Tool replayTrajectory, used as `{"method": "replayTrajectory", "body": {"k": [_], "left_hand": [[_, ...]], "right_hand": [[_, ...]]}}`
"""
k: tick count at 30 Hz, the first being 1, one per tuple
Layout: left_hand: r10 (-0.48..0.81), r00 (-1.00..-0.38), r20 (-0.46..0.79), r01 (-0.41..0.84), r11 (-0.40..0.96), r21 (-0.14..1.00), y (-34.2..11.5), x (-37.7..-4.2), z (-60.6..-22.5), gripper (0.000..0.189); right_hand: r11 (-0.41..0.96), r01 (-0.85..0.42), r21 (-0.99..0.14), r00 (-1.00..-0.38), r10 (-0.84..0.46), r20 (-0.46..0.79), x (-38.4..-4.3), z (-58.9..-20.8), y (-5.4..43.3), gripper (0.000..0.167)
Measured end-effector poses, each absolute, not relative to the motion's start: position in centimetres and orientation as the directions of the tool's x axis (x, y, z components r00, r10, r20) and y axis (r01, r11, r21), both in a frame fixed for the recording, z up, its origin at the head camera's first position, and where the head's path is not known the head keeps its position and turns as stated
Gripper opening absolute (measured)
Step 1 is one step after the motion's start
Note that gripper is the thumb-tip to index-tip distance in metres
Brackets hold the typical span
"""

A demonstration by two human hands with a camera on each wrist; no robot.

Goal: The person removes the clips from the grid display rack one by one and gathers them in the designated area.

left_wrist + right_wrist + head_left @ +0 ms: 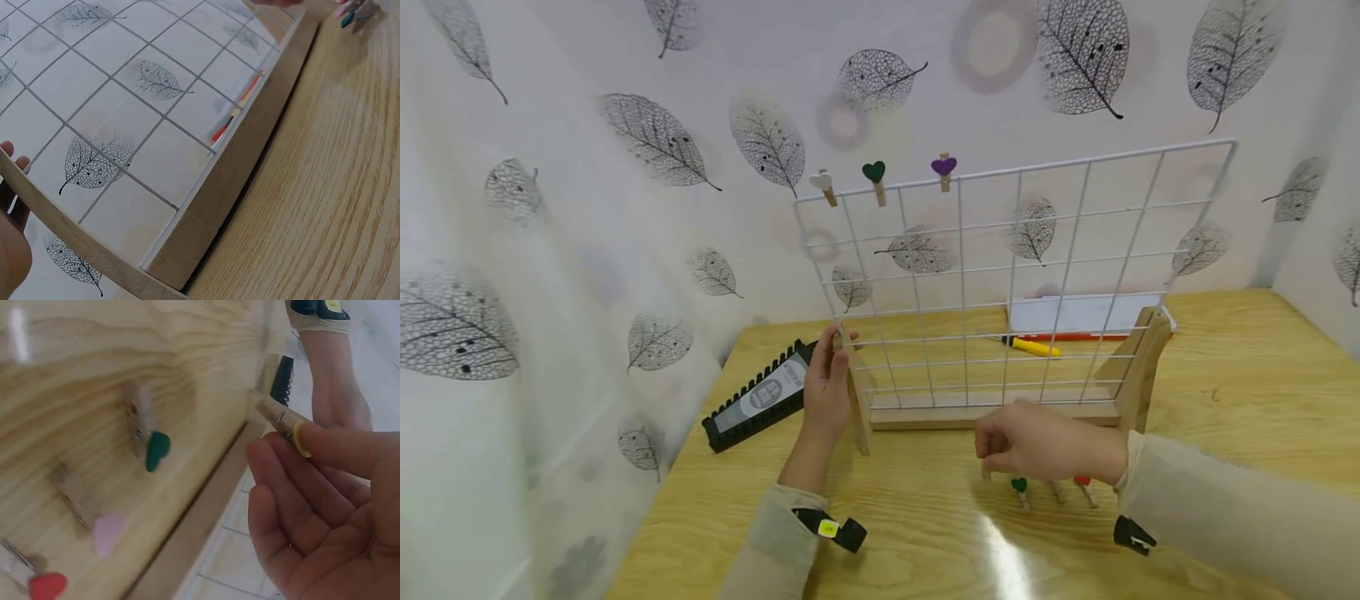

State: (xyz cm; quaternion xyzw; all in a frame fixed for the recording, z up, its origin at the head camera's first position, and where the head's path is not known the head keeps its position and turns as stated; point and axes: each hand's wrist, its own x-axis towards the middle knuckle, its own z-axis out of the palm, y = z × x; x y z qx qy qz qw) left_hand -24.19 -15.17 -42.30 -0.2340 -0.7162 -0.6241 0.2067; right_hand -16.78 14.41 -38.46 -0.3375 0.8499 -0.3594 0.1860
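Observation:
A white wire grid (958,242) stands upright in a wooden stand (992,419). At the left, my left hand (825,387) holds the stand's side post (75,240), thumb on one side and fingers on the other. Between thumb and fingertips, my right hand (325,506) pinches a small wooden clothespin (275,417) with a yellow piece on it, just above the table in front of the grid. Beside that hand lie clothespins with a green heart (157,450), a pink heart (107,534) and a red heart (47,586).
On the grid's top wire sit clothespins with a white heart (822,181), a green heart (874,172) and a purple heart (944,166). Behind the grid lie a yellow-handled screwdriver (1033,346) and a white case (1075,315). A black toothed rack (760,396) lies at left.

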Motion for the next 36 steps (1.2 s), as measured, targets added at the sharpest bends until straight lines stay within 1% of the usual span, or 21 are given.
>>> {"method": "replayTrajectory", "body": {"k": [7,10,14,16,23,28,31,36], "left_hand": [[0.07,-0.797,0.599,0.603,0.076,0.794,-15.0,-24.2,-42.4,0.052],[0.071,-0.797,0.599,0.603,0.056,0.796,-14.9,-24.2,-42.6,0.052],[0.074,-0.802,0.592,0.596,0.048,0.802,-14.8,-24.2,-42.7,0.063],[0.075,-0.806,0.587,0.591,0.046,0.805,-14.9,-24.2,-42.6,0.064],[0.084,-0.812,0.578,0.583,0.048,0.811,-15.2,-24.0,-42.3,0.052],[0.07,-0.803,0.592,0.596,0.071,0.8,-15.6,-24.0,-42.3,0.056],[0.073,-0.787,0.613,0.616,0.044,0.786,-15.7,-24.0,-42.5,0.056],[0.102,-0.773,0.626,0.63,0.003,0.777,-15.4,-24.4,-42.7,0.047]], "right_hand": [[0.525,-0.447,-0.724,-0.709,-0.701,-0.07,-16.1,-40.4,14.1,0.013],[0.538,-0.44,-0.719,-0.714,-0.695,-0.083,-15.9,-41.0,14.1,0.014],[0.541,-0.467,-0.699,-0.712,-0.699,-0.065,-15.9,-41.8,14.2,0.014],[0.536,-0.489,-0.688,-0.707,-0.706,-0.047,-16.0,-42.1,14.2,0.014],[0.524,-0.505,-0.686,-0.698,-0.716,-0.033,-16.1,-42.4,14.1,0.014],[0.529,-0.513,-0.676,-0.682,-0.729,-0.053,-16.3,-43.0,13.7,0.01],[0.532,-0.532,-0.659,-0.672,-0.739,-0.054,-16.5,-43.3,13.7,0.01],[0.533,-0.586,-0.611,-0.662,-0.75,-0.02,-16.6,-43.6,14.1,0.013]]}}
